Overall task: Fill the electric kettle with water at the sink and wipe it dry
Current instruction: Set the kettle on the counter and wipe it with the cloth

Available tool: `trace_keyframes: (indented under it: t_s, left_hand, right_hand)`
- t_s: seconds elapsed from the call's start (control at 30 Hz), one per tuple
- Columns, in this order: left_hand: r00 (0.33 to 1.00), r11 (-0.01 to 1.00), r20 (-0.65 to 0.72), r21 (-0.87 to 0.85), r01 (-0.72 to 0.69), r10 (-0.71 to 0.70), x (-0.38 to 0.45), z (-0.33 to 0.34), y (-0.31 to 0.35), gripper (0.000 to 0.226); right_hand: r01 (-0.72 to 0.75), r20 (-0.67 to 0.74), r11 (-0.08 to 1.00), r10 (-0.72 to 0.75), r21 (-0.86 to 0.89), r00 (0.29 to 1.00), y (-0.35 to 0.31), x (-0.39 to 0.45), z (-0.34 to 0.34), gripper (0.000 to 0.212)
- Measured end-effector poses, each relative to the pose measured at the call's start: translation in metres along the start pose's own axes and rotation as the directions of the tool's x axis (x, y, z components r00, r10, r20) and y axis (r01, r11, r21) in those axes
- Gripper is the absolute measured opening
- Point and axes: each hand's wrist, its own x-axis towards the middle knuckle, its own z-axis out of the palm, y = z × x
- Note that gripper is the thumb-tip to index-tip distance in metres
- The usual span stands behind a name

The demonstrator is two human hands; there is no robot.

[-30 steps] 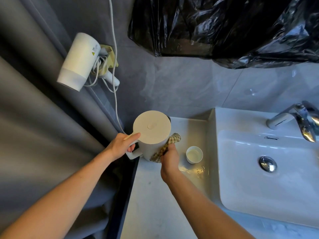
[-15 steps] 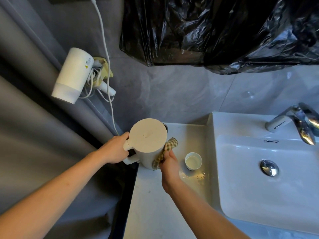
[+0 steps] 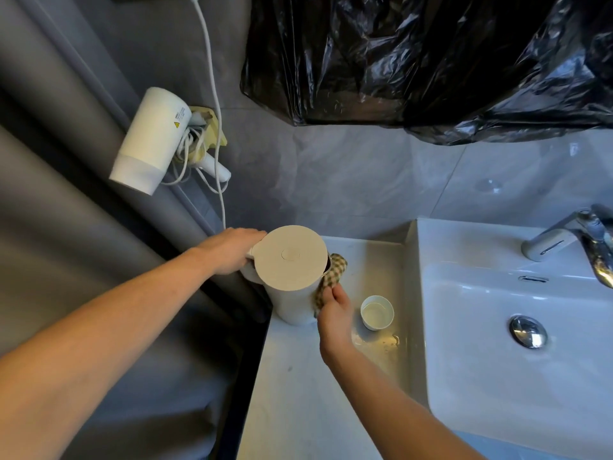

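Observation:
A white electric kettle with its lid closed stands on the white counter left of the sink. My left hand grips the kettle's handle on its left side. My right hand presses a brown checked cloth against the kettle's right side; part of the cloth is hidden behind the kettle body.
A small white cup stands just right of my right hand, with a wet patch on the counter below it. A chrome faucet is at far right. A white hair dryer hangs on the wall, its cord dangling.
My left hand has shifted from the lower handle up to the top of it. My right hand with the cloth stays on the kettle's right side. The camera has tilted a little.

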Motion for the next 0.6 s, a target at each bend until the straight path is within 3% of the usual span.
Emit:
trace_keyframes:
  t_s: [0.17,0.2,0.27,0.33,0.47,0.6]
  left_hand:
    - [0.996,0.993,-0.041,0.085,0.082,-0.079,-0.006,-0.003,0.018,0.043]
    - [0.994,0.994,-0.022,0.03,0.107,-0.106,-0.012,0.0,0.024,0.06]
    - [0.994,0.99,0.05,-0.092,0.103,-0.098,-0.027,0.001,0.041,0.113]
    - [0.995,0.992,0.036,-0.085,0.094,-0.091,-0.033,-0.002,0.062,0.141]
    - [0.969,0.968,-0.009,-0.048,0.246,-0.246,-0.021,-0.007,0.091,0.148]
    - [0.975,0.976,0.051,0.051,0.212,-0.214,-0.016,-0.016,0.096,0.142]
  right_hand:
    - [-0.043,-0.06,0.978,0.032,-0.204,0.998,0.028,0.001,-0.011,0.022]
    - [-0.042,-0.044,0.978,0.033,-0.205,0.998,0.029,0.004,-0.016,0.022]
    - [-0.02,-0.01,0.986,0.018,-0.164,1.0,0.022,0.006,-0.022,0.023]
    - [0.07,0.019,0.988,-0.068,-0.138,0.998,0.013,0.005,-0.022,0.026]
    - [0.159,-0.002,0.948,-0.167,-0.277,0.986,0.015,0.017,-0.014,0.025]
    - [0.012,0.018,0.894,-0.004,-0.448,1.0,0.032,0.029,-0.02,0.02]
